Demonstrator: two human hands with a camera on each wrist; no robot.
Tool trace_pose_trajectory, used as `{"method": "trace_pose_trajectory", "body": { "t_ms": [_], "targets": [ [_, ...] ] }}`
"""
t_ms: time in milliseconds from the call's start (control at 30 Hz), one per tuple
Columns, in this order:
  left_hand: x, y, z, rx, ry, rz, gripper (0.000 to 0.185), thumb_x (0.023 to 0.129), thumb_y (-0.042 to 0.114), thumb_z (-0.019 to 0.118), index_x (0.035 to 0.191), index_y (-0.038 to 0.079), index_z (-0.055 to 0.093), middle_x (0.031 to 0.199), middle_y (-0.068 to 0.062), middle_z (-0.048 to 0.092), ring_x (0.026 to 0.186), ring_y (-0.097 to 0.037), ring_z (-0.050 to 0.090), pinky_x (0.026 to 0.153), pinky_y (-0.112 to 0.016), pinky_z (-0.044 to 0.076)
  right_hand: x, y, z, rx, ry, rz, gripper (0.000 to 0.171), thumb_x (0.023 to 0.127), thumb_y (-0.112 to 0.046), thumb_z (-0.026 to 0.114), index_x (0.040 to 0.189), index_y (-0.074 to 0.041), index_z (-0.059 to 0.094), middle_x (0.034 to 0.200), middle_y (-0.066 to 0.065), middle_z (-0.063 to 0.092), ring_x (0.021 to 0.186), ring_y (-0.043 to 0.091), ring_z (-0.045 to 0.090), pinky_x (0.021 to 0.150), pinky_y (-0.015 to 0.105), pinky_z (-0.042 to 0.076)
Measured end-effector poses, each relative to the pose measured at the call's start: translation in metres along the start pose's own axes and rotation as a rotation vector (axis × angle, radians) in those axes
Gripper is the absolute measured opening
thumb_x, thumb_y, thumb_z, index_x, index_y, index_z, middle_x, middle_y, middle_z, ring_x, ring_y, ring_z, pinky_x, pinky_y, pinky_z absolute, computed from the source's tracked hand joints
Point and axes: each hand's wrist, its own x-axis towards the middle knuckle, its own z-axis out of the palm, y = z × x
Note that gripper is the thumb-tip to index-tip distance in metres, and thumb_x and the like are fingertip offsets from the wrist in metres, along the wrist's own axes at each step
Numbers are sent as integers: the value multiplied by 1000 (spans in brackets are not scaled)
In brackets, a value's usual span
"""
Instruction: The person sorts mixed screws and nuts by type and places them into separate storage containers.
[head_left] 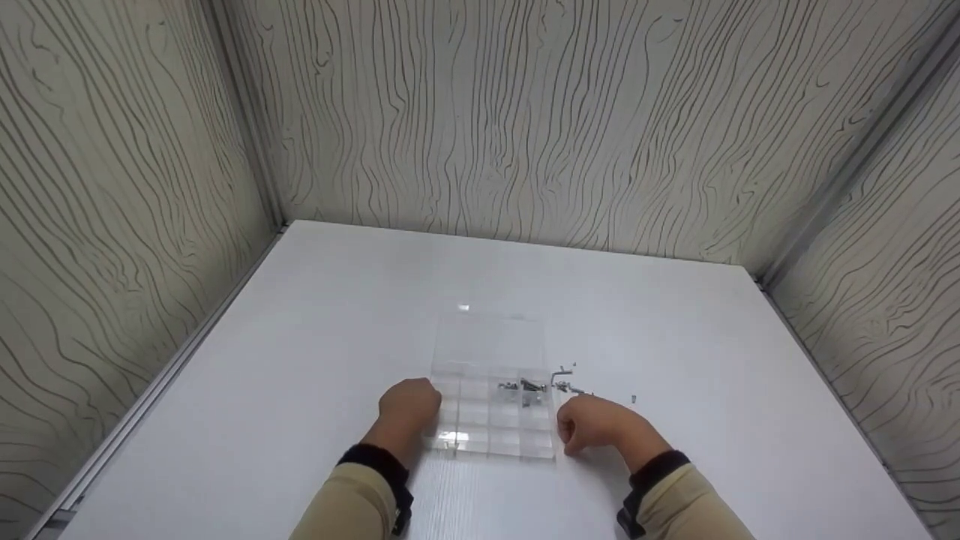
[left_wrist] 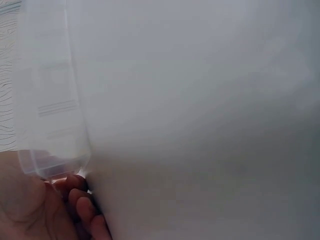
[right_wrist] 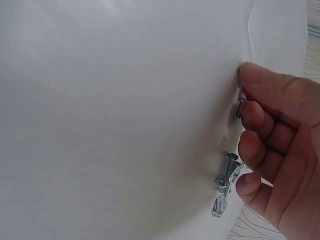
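Left fingers [left_wrist: 86, 207] seem to grip the clear divided box [head_left: 474, 414].

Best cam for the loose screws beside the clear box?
Right wrist: the loose screws appear large, heads and threads visible, though the right hand partly hides them. Head shows them small, right of the clear box; left wrist shows none.

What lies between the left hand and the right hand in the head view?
In the head view, the clear compartment box lies between the left hand and the right hand, with small metal parts in some of its compartments.
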Motion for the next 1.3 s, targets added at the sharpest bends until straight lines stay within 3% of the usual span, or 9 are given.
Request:
{"method": "trace_pose_trajectory", "body": {
  "t_ms": [167, 367, 500, 600, 733, 833, 967, 1100, 1300],
  "targets": [
    [0, 0, 0, -32, 4, -29, 9, 67, 2, 65, 74, 9, 64, 89, -5, 63, 73, -18, 54, 59, -35, 51, -2, -2, 0, -20, 11, -7, 18, 68, -8, 74, 65, -16, 58, 62, -5, 54, 57, 13, 48, 52, 28, 41],
    [-1, 1, -2, 10, 0, 3, 10, 65, 2, 67, 69, 10, 63, 87, -4, 62, 71, -17, 52, 57, -35, 50, -2, -1, -2, -45, 12, -31, 15, 69, -7, 69, 66, -18, 59, 63, -5, 53, 58, 12, 48, 53, 28, 42],
    [1, 0, -1, -18, 10, 1, 11, 63, 2, 67, 68, 11, 62, 84, -3, 61, 70, -17, 52, 57, -35, 50, 0, 3, -5, -72, 41, -78, 15, 69, -6, 65, 65, -18, 57, 62, -6, 52, 58, 12, 48, 53, 27, 42],
    [3, -1, -1, -48, 6, -15, 13, 61, 2, 67, 68, 11, 60, 79, -3, 59, 68, -18, 51, 55, -36, 49, 2, 3, -11, -53, 65, -53, 15, 72, -5, 64, 66, -17, 56, 63, -5, 52, 58, 12, 49, 53, 28, 43],
    [2, 0, -2, -29, -10, -15, 11, 64, 1, 65, 67, 11, 60, 77, -3, 58, 65, -17, 48, 53, -35, 48, 5, -3, -24, -52, 150, 15, 15, 77, -3, 63, 70, -15, 58, 65, -4, 53, 60, 13, 50, 54, 29, 44],
    [0, 0, -3, -9, -4, -2, 12, 68, 0, 63, 64, 11, 59, 75, -2, 57, 63, -16, 47, 51, -34, 48, 8, -10, -33, -108, 253, -4, 15, 78, -1, 62, 70, -13, 59, 66, -4, 52, 62, 13, 47, 56, 30, 43],
    [-1, 1, -2, -122, 33, -43, 12, 73, 3, 58, 63, 10, 57, 71, -3, 56, 62, -16, 47, 52, -34, 48, 14, -22, -40, -152, 343, -60, 16, 77, 0, 61, 69, -12, 56, 65, -5, 51, 62, 13, 45, 58, 30, 42],
    [-1, 0, -1, -177, 49, -61, 11, 73, 4, 58, 63, 9, 56, 70, -4, 56, 63, -17, 49, 54, -35, 48, 23, -33, -37, -174, 366, -78, 14, 77, -3, 62, 69, -14, 57, 66, -5, 52, 63, 12, 46, 58, 30, 43],
    [1, -2, 1, -88, 33, -16, 11, 74, 2, 57, 66, 9, 58, 77, -4, 59, 67, -18, 52, 57, -37, 50, 36, -48, -32, -175, 400, -45, 8, 79, -11, 65, 73, -15, 60, 71, -5, 56, 66, 13, 51, 61, 31, 44]
  ]
}}
